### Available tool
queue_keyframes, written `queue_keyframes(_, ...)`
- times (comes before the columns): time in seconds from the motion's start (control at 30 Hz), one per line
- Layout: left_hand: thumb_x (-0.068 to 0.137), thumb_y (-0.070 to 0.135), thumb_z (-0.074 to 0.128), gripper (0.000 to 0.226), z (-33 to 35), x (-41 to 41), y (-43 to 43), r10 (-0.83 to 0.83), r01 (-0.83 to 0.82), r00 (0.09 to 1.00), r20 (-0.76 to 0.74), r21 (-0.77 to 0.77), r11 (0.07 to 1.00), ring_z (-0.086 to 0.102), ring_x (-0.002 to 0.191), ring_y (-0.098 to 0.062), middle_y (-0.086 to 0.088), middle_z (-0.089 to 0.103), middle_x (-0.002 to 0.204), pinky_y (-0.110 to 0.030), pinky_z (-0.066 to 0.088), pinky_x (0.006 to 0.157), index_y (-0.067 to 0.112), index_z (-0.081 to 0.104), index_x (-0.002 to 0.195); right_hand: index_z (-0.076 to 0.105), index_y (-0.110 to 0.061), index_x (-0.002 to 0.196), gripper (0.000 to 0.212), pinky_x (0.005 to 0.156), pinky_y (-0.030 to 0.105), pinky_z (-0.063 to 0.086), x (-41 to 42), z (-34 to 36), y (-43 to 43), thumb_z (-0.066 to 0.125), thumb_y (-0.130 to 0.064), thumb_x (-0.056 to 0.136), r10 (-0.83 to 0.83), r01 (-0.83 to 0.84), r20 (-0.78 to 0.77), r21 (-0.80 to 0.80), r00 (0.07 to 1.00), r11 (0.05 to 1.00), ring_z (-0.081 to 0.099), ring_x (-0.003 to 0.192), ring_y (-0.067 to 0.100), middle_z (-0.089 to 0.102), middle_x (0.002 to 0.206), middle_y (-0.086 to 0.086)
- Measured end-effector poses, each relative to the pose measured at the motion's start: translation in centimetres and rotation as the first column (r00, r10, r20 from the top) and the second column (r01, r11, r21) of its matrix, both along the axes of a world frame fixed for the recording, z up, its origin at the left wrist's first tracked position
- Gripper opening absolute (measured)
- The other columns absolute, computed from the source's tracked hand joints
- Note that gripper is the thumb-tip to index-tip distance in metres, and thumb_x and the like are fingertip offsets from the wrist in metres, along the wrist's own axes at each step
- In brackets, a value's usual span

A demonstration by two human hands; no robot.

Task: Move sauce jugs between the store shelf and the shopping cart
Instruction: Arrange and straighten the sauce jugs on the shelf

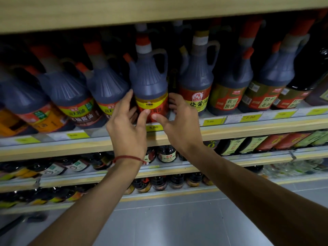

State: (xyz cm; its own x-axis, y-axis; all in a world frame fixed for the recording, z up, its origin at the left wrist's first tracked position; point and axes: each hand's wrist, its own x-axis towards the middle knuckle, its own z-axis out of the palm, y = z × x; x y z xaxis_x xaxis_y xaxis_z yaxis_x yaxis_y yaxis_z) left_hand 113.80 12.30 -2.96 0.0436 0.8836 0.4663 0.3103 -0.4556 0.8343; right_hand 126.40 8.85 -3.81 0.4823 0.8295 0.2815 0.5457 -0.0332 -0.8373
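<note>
A dark sauce jug [150,80] with a red and white cap, a side handle and a yellow-red label stands upright at the front of the upper shelf [248,127]. My left hand [126,125] is on its left side, fingers reaching behind it and the thumb on the label. My right hand [179,121] holds its right side, fingers curled round the lower body and the thumb on the front of the label. No shopping cart is in view.
Similar jugs [196,77] crowd the shelf close on both sides and behind. A wooden shelf board [159,11] runs just above the caps. Lower shelves carry several small bottles [166,154]. Grey floor tiles [177,219] lie below my arms.
</note>
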Motion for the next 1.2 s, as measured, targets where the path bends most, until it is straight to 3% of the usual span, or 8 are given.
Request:
queue_keyframes(0.13,0.089,0.011,0.078,0.054,-0.3,0.4,0.5,0.016,-0.016,0.999,0.029,-0.004,1.0,0.069,0.108,-0.01,0.002,0.06,0.135,-0.027,0.06,0.089,0.015,0.059,0.139,0.055,-0.021,0.143,0.062,0.099,0.045,0.055,0.1,-0.5,0.0,0.081,-0.033,0.088,0.007,-0.007,0.044,0.003,0.999,1.0,0.064,0.119,0.018,0.07,0.126,-0.002)
queue_keyframes(0.3,0.09,0.011,0.077,0.053,-0.5,1.2,0.8,0.021,-0.022,0.999,0.025,0.023,0.999,0.068,0.112,-0.012,0.008,0.057,0.133,-0.032,0.06,0.092,0.016,0.058,0.139,0.059,-0.019,0.14,0.055,0.098,0.04,0.056,0.2,-0.3,0.1,0.08,-0.027,0.09,-0.034,0.032,0.061,0.029,0.998,0.999,0.065,0.114,0.014,0.072,0.12,-0.002)
queue_keyframes(0.57,0.09,0.01,0.076,0.055,-1.2,2.1,1.0,0.042,-0.043,0.999,0.023,0.064,0.997,0.066,0.115,-0.015,0.012,0.053,0.134,-0.038,0.059,0.092,0.018,0.056,0.141,0.053,-0.013,0.144,0.056,0.091,0.045,0.054,-0.1,-0.3,0.3,0.072,-0.031,0.095,-0.057,0.065,0.204,-0.032,0.977,0.997,0.068,0.106,0.026,0.074,0.116,0.005)
queue_keyframes(0.73,0.09,0.008,0.075,0.058,-1.0,1.8,0.9,0.016,-0.017,1.0,0.008,0.026,1.0,0.065,0.116,-0.011,0.012,0.053,0.138,-0.037,0.059,0.094,0.02,0.054,0.144,0.049,-0.013,0.148,0.06,0.099,0.045,0.053,-0.2,-0.2,0.1,0.072,-0.029,0.096,-0.039,0.046,0.17,-0.041,0.985,0.998,0.065,0.118,0.025,0.071,0.127,0.005)
queue_keyframes(0.9,0.092,0.006,0.071,0.051,-0.7,0.0,-0.3,0.041,-0.036,0.992,-0.122,0.047,0.998,0.063,0.116,-0.01,0.002,0.061,0.134,-0.033,0.055,0.098,0.017,0.058,0.141,0.06,-0.013,0.135,0.042,0.099,0.04,0.055,-1.2,-0.1,-0.7,0.073,-0.017,0.095,-0.122,0.12,0.02,0.08,0.992,0.99,0.065,0.115,0.017,0.072,0.12,0.002)
queue_keyframes(1.07,0.089,0.008,0.07,0.051,-0.7,-3.2,-0.7,0.173,-0.144,0.961,-0.215,0.146,0.979,0.052,0.124,-0.027,-0.005,0.051,0.133,-0.048,0.048,0.102,0.016,0.055,0.137,0.064,-0.012,0.12,0.027,0.092,0.035,0.055,-3.6,0.0,-1.5,0.071,-0.009,0.094,-0.088,0.085,0.013,0.152,0.996,0.985,0.063,0.105,0.012,0.066,0.113,-0.001)
queue_keyframes(1.2,0.088,0.013,0.07,0.059,-1.0,-5.4,0.8,0.174,-0.147,0.967,-0.186,0.15,0.978,0.05,0.128,-0.028,-0.006,0.04,0.141,-0.049,0.048,0.103,0.014,0.045,0.141,0.061,-0.01,0.135,0.042,0.103,0.037,0.053,-5.8,0.5,-0.4,0.072,-0.013,0.095,0.025,-0.028,0.057,0.062,0.998,0.998,0.063,0.119,0.017,0.067,0.13,0.005)
